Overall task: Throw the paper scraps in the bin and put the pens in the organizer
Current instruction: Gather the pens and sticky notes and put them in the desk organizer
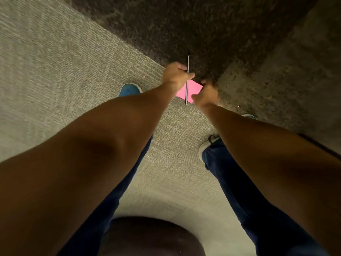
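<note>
I look straight down at the floor with both arms stretched out. My left hand (176, 73) is closed around a thin grey pen (188, 67), which points up and down in the view. Beneath the pen lies a pink paper scrap (193, 89), and my right hand (205, 95) pinches its right edge. Whether the paper rests on the carpet or is lifted off it I cannot tell. No bin or organizer is in view.
Light beige carpet (55, 80) covers the left and middle. A dark brown carpet patch (203, 24) fills the top. My feet in blue shoes (129, 89) stand on the carpet, legs in dark trousers (239, 182). A dark rounded object (147, 237) sits at the bottom edge.
</note>
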